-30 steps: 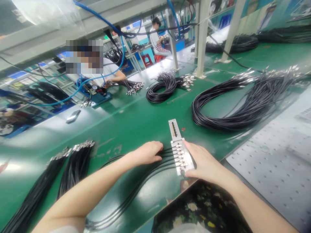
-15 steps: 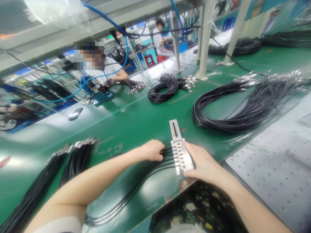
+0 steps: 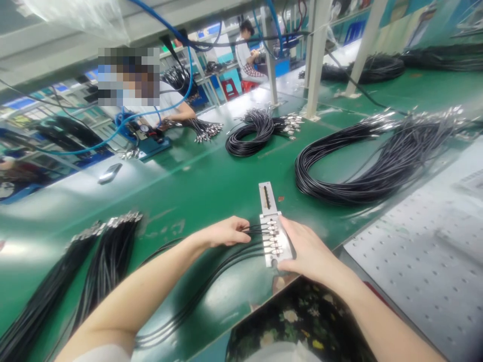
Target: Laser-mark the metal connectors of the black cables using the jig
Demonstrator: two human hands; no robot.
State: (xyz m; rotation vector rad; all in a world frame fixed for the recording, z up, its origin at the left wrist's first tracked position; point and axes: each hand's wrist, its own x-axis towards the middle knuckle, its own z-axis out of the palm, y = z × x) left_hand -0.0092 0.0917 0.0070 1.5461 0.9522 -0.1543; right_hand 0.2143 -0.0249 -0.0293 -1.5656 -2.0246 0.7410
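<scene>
A silver metal fixture [image 3: 269,256] lies on the green bench mat, with several metal-tipped black cables [image 3: 222,266] seated side by side in its slots. My left hand [image 3: 228,231] is closed around the upper cables, just left of the fixture. Along the fixture's right edge rests my right hand [image 3: 302,246], thumb at the near corner and fingers at the upper side, gripping the block. A narrower slotted plate [image 3: 267,197] extends from the fixture's far end. The lower cables curve toward me under my left forearm.
Two straight cable bundles [image 3: 101,271] lie at left. Coiled cables [image 3: 251,138] and a large looped bundle [image 3: 339,186] sit beyond the fixture. A perforated metal plate [image 3: 415,261] is at right. Across the bench, a person [image 3: 169,100] works by a blue device [image 3: 154,146]; posts [image 3: 317,70] stand behind.
The whole view has shifted slightly, so things appear a little further left. My left fingers have changed their hold on the upper cables, thumb now more visible. The right hand stays on the fixture.
</scene>
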